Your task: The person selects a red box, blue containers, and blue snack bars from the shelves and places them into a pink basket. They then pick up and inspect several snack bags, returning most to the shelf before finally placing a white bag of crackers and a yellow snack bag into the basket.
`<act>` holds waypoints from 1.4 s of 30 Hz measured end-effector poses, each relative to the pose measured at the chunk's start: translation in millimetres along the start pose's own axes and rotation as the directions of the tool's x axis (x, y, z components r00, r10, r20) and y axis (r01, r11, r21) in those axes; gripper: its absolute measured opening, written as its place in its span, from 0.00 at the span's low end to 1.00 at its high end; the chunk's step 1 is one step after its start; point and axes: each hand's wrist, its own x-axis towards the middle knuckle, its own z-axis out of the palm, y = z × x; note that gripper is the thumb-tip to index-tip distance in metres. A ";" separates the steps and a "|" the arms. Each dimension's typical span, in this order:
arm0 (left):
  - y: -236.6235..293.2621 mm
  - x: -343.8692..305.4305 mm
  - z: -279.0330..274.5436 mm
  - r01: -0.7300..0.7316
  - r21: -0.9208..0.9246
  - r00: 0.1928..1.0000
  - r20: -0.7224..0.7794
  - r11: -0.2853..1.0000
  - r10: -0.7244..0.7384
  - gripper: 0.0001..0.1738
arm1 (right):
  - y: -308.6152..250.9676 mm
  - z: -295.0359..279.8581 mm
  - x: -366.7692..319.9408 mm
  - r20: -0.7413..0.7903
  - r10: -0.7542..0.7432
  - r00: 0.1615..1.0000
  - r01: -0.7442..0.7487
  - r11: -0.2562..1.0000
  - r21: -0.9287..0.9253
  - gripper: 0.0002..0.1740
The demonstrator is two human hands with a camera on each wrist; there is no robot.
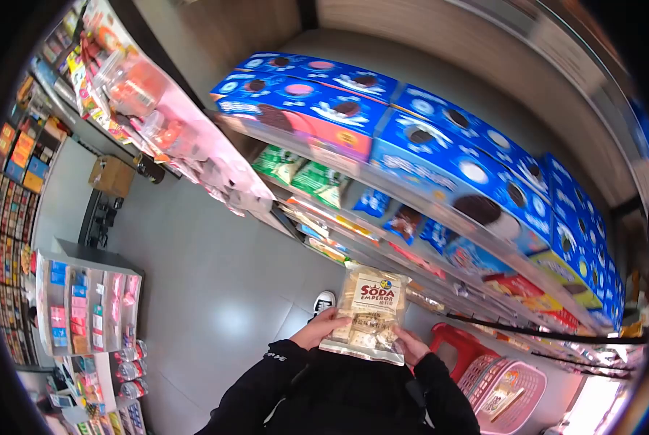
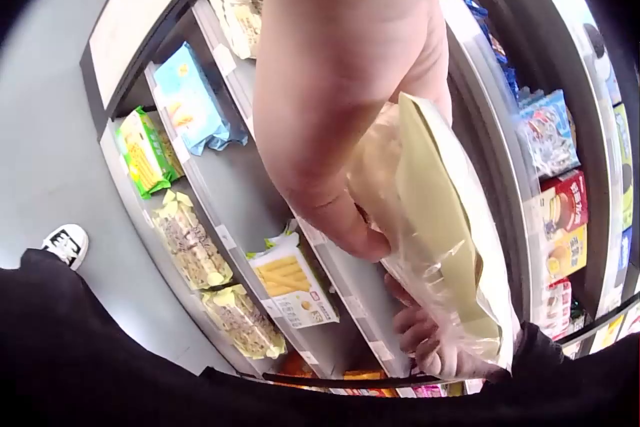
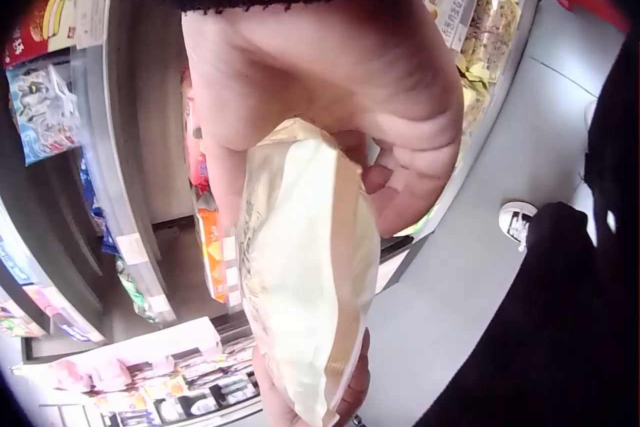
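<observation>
A clear and cream packet of crackers labelled "Soda Emperor" point(image 1: 371, 312) is held upright in front of the body, its printed face toward the head camera. The left hand point(image 1: 318, 330) grips its left edge, thumb on the front. On the opposite edge the right hand point(image 1: 411, 346) pinches the packet near its lower corner. Seen side-on in the left wrist view, the packet point(image 2: 450, 227) lies between the thumb and fingers of the left hand point(image 2: 345, 97). In the right wrist view the right hand point(image 3: 330, 87) wraps round the packet's edge point(image 3: 305, 267).
Shelves with blue cookie boxes point(image 1: 455, 167) and green bags point(image 1: 317, 181) stand ahead and right. A pink basket point(image 1: 535, 391) and red stool point(image 1: 455, 344) are at lower right. Left are a display counter point(image 1: 92, 304), a cardboard box point(image 1: 112, 175) and plastic jars point(image 1: 136, 83).
</observation>
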 end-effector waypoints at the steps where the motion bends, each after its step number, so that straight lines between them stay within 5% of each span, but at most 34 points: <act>1: 12.2 1.1 -3.4 0.007 0.009 1.000 -0.003 1.000 -0.007 0.25 | 1.3 2.2 5.5 0.041 -0.028 0.999 0.025 0.995 0.093 0.24; 5: 49.4 20.2 -21.6 -0.008 0.034 0.996 0.092 0.999 0.005 0.27 | -5.3 15.1 16.8 0.087 -0.024 0.996 0.014 0.994 0.108 0.17; 9: 59.0 81.4 -50.3 -0.094 -0.003 0.961 0.261 0.996 0.092 0.27 | -23.0 18.2 51.5 -0.025 -0.051 0.998 0.054 0.984 0.169 0.16; 13: 84.7 117.8 -59.4 -0.047 0.000 0.970 0.238 0.999 0.045 0.26 | -44.1 7.6 90.9 -0.048 -0.110 0.993 0.116 0.980 0.164 0.11; 15: 75.9 151.6 -75.0 -0.044 0.215 0.980 0.201 0.976 0.000 0.24 | -51.7 9.2 100.7 -0.116 -0.113 0.987 0.132 0.976 0.171 0.09; 18: 76.8 137.1 -74.3 -0.004 -0.140 0.953 0.301 0.990 0.046 0.24 | -62.0 13.1 103.1 -0.301 -0.163 0.940 0.207 0.971 0.122 0.08; 21: 59.2 124.8 -94.1 0.025 -0.347 0.953 0.293 0.938 0.083 0.24 | -64.5 12.3 107.3 -0.281 -0.229 0.932 0.241 0.970 0.009 0.06; 24: 47.9 110.9 -98.7 0.291 -0.221 0.955 0.015 0.931 -0.295 0.17 | -60.7 5.1 121.8 -0.330 -0.306 0.893 0.279 0.952 -0.128 0.04; 25: 42.5 114.0 -100.5 0.287 -0.233 0.956 0.013 0.929 -0.292 0.17 | -61.1 2.7 127.0 -0.372 -0.354 0.858 0.294 0.933 -0.208 0.04; 29: 33.6 130.1 -96.8 0.016 -0.415 0.991 -0.116 0.910 -0.070 0.13 | -67.6 -10.0 156.4 -0.413 -0.433 0.801 0.276 0.880 -0.388 0.06; 31: 37.5 144.3 -92.7 -0.229 -0.508 0.963 -0.244 0.830 0.117 0.13 | -70.5 -30.5 181.9 -0.284 -0.650 0.704 0.378 0.683 -0.625 0.13; 34: 53.3 151.0 -86.9 -0.289 -0.548 0.944 -0.298 0.785 0.140 0.15 | -87.9 -29.0 198.3 -0.262 -0.733 0.628 0.259 0.514 -0.818 0.23; 37: 56.9 160.4 -88.9 -0.380 -0.591 0.925 -0.243 0.712 0.292 0.17 | -92.6 -10.6 208.8 -0.449 -0.646 0.617 0.114 0.638 -0.762 0.25; 38: 58.2 162.7 -88.2 -0.389 -0.593 0.920 -0.216 0.705 0.326 0.19 | -95.5 -11.7 217.6 -0.530 -0.614 0.584 0.188 0.738 -0.648 0.13; 42: 54.7 163.4 -85.7 -0.391 -0.595 0.908 -0.125 0.702 0.399 0.26 | -93.2 -34.3 242.9 -0.466 -0.559 0.686 0.025 0.658 -0.752 0.20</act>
